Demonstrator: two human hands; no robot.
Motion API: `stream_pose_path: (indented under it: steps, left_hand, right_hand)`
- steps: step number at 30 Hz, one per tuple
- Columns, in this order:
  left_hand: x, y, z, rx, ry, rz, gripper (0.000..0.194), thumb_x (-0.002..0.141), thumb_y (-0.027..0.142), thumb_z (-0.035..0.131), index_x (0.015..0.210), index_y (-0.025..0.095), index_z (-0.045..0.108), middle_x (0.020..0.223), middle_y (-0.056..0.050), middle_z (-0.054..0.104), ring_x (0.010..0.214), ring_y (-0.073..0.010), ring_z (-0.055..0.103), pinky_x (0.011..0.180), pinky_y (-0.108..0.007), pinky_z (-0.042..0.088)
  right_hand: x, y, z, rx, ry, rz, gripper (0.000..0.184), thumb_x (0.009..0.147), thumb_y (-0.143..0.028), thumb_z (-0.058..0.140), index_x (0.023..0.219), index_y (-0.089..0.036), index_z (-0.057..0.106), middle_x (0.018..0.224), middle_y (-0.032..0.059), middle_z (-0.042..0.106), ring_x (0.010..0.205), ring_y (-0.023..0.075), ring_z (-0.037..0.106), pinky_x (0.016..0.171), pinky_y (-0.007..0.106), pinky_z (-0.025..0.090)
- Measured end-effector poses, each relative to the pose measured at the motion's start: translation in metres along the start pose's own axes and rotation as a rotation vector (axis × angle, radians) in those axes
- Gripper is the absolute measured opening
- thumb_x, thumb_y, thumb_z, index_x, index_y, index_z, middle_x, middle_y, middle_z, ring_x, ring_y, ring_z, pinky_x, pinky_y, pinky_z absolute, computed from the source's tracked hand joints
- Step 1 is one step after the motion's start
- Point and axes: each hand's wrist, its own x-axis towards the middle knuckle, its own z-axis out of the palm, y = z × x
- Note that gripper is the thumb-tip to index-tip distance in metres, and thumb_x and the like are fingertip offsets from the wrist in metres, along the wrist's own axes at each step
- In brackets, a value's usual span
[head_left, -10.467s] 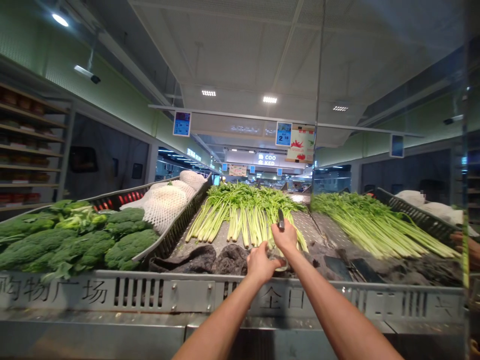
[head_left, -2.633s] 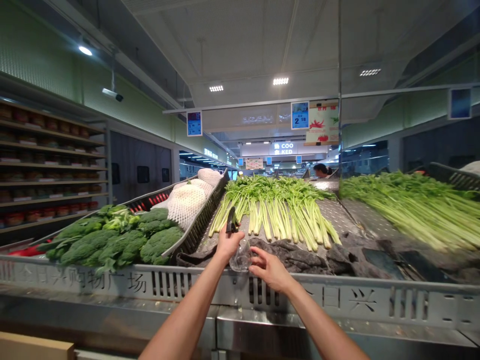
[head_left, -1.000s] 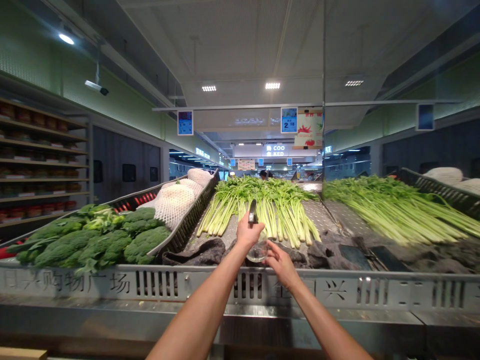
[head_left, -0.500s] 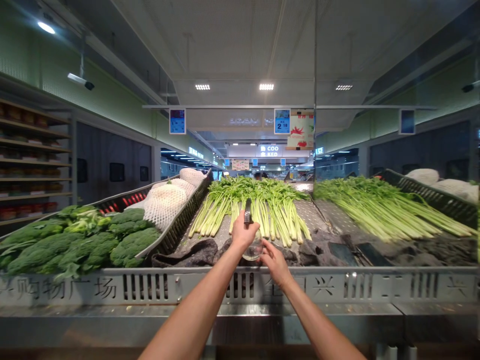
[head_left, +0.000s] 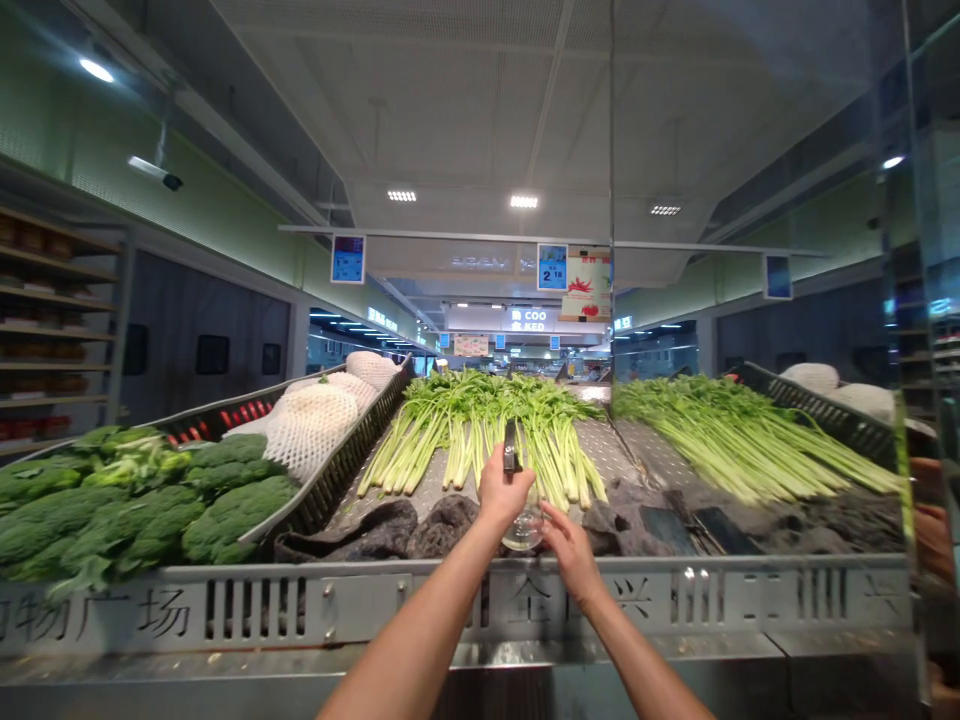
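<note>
My left hand point(head_left: 504, 490) is wrapped round the neck of what looks like a spray bottle point(head_left: 523, 535), with a black head pointing forward and a clear round body below. The fingers of my right hand point(head_left: 568, 545) are bent against the right side of the clear body. Past my hands, celery bunches point(head_left: 487, 410) lie in rows, leafy ends away from me, stalk ends toward me. Dark crumpled cloth point(head_left: 375, 535) lies between the stalks and the grey crate edge point(head_left: 360, 605).
To the left are broccoli heads point(head_left: 135, 510) and pale produce in white foam nets point(head_left: 311, 425), beside a black crate wall point(head_left: 352, 455). A mirror point(head_left: 750, 330) on the right reflects the celery. Price tags point(head_left: 553, 267) hang from a rail overhead.
The view has tilted up and turned slightly right, so the display sits lower and further left. Both hands stay on the bottle, now a little lower and further right in the picture.
</note>
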Motion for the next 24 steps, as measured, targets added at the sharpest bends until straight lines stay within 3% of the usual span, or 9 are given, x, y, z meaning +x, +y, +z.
stream_pose_path:
  steps: [10,16,24]
  left_hand:
    - [-0.004,0.001,0.008,0.053,-0.051,-0.016,0.012,0.057,0.023,0.05,0.067,0.018,0.044,0.054,0.006,0.043,0.049,-0.0075,0.04,0.046,-0.017,0.029]
    - [-0.002,-0.001,0.011,0.101,-0.017,-0.066,0.012,0.056,0.023,0.051,0.066,0.018,0.046,0.055,0.005,0.046,0.051,-0.0083,0.042,0.048,-0.018,0.03]
    - [-0.004,0.018,0.015,0.149,-0.065,-0.069,0.018,0.06,0.026,0.052,0.077,0.02,0.048,0.061,0.003,0.05,0.054,-0.01,0.045,0.049,-0.02,0.032]
  right_hand:
    - [-0.013,-0.002,-0.004,-0.061,0.013,-0.032,0.053,0.068,-0.042,0.048,0.11,-0.009,0.049,0.092,0.011,0.062,0.086,0.0221,0.057,0.077,0.034,0.044]
    - [-0.014,-0.003,-0.002,-0.118,0.018,-0.049,0.05,0.069,-0.04,0.049,0.107,-0.007,0.049,0.09,0.0106,0.061,0.087,0.0212,0.055,0.076,0.032,0.043]
    - [-0.014,-0.012,-0.005,-0.051,0.028,-0.026,0.063,0.062,-0.038,0.056,0.115,-0.008,0.037,0.09,0.009,0.058,0.081,0.0178,0.056,0.075,0.031,0.044]
